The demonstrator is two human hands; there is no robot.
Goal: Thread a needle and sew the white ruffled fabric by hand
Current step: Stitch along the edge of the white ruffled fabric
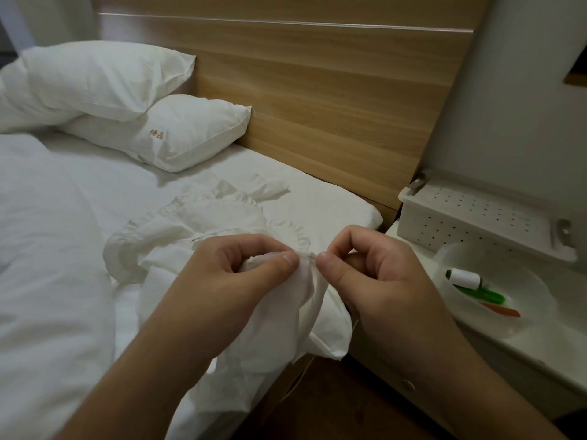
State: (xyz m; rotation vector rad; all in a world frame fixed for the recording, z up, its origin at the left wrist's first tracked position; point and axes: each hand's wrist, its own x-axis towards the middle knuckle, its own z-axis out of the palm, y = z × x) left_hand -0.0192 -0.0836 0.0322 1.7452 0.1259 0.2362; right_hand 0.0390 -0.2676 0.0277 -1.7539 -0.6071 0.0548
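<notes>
White ruffled fabric (203, 223): heaped on the right side of the bed (63, 249), near the headboard end, its near portion lifted off the mattress edge and draped down toward the floor. Left hand (241, 274): fingers curled, thumb pressing a fold of the cloth against the forefinger, evidently to keep the seam edge taut and steady for stitching. Needle (313, 256): only a thin glint shows between the two thumbs, at the pinched edge; its point and eye cannot be made out. Right hand (365, 274): fingers curled, thumb and forefinger pinched together at the needle, placed, by judgement, to push or draw it through the fold. Thread (298, 381): a pale strand hangs below the cloth, suggesting threading is done and sewing is under way. Bedside table (524, 354): at its near edge a white dish (521, 325) keeps a thread spool (465, 278) and green and orange tools within the right hand's reach; a perforated box (476, 217) stands behind.
</notes>
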